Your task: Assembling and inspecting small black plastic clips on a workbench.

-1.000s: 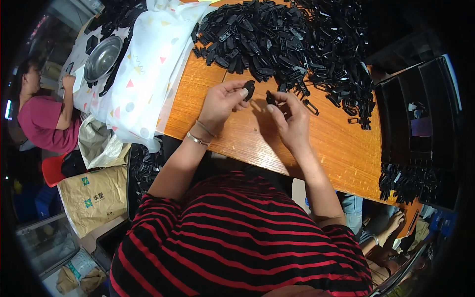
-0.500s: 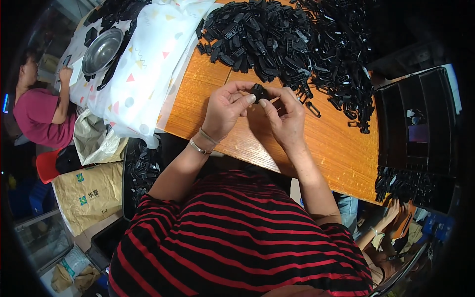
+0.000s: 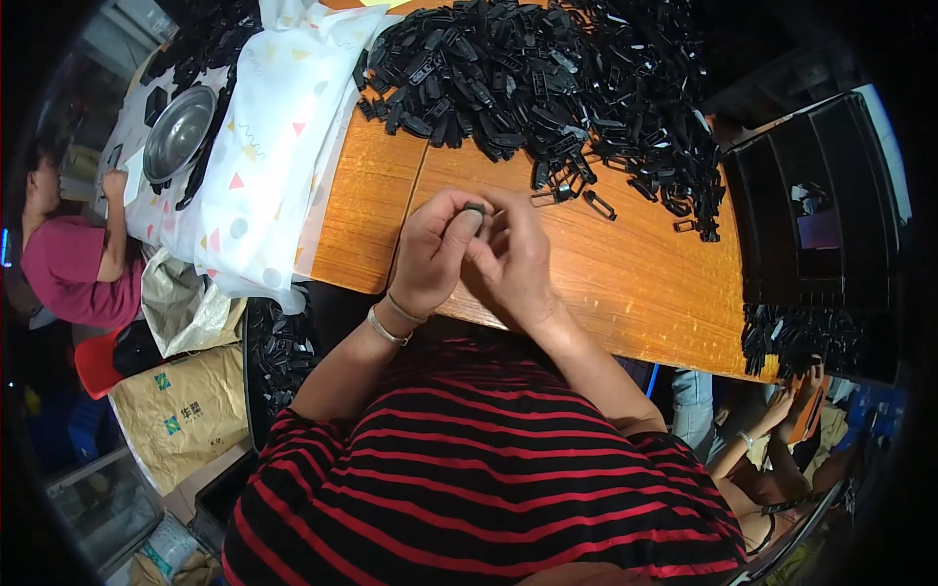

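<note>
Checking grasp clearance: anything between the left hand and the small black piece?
Nothing visible: left hand pinches the small black piece directly. Right hand is close alongside; most of the piece is hidden.

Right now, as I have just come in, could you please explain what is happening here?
A person in a striped shirt pinches a small dark piece, mostly hidden, in the left grip above a wooden table. The right grip is close beside it; whether it also holds the piece cannot be seen. A big pile of black parts lies beyond them.
</note>
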### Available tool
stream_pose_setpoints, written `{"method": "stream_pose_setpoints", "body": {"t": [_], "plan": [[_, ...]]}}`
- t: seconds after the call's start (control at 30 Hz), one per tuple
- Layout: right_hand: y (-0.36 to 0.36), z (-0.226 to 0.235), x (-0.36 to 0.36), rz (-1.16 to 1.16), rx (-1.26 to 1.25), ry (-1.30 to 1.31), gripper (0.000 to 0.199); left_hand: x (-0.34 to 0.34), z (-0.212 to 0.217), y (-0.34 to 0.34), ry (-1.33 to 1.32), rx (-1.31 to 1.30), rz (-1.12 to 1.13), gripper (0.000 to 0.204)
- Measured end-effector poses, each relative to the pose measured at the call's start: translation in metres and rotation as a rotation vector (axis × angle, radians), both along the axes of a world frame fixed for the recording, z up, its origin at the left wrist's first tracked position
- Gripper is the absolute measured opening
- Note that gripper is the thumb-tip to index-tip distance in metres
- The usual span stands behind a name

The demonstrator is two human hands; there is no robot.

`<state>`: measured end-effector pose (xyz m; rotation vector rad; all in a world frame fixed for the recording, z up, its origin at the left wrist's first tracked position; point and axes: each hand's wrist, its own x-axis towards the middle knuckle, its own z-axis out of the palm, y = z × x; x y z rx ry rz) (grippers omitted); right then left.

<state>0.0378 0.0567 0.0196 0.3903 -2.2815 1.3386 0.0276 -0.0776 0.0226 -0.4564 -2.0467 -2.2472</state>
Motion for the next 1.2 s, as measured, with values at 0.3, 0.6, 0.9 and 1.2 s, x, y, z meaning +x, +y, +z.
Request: {"method": "stream_pose_setpoints", "body": {"t": [0.3, 0.6, 0.9, 1.2], "plan": [[-0.036, -0.002, 0.006, 0.186, -0.168, -0.235, 0.031, 0.012, 0.002, -0.029, -0.215, 0.109, -0.026, 0.023], [-0.008, 0.001, -0.006, 0.347, 0.068, -0.310, 0.031, 0.038, 0.016, -0.116, -0.236, -0.504, 0.138, 0.027], [0.080, 0.011, -0.048, -0.325, 0.509, -0.243, 0.034, 0.017, 0.042, -0.132, 0.053, -1.049, 0.257, 0.016], [0.085, 0.002, -0.042, -0.290, 0.527, -0.275, 0.026, -0.107, 0.005, 0.026, 0.602, -1.008, 0.179, 0.018]]}}
